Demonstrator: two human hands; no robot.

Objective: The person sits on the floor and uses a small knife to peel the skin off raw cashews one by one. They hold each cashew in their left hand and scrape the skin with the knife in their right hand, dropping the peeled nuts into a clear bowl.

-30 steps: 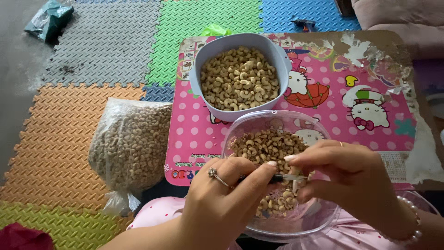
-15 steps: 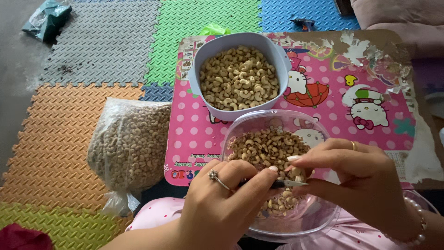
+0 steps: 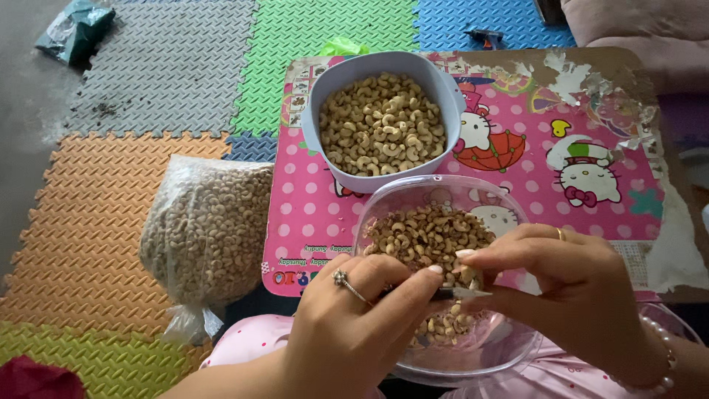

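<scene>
Small knife point(image 3: 454, 293): thin blade, held level over the clear plastic bowl point(image 3: 413, 199) at the near edge of the worktop point(image 3: 532, 170). Left hand point(image 3: 354, 325): grip closed around the knife handle, thumb along the top. Right hand point(image 3: 569, 288): fingertips pinched narrow at the blade tip; whether a nut sits between them cannot be told. Clear bowl holds brownish cashew pieces. Grey bowl point(image 3: 325, 148) of pale whole cashews stands just behind it, toward the far left corner. Clear bag of cashews point(image 3: 207, 236) lies on the foam floor mat point(image 3: 111, 199), left of the worktop
</scene>
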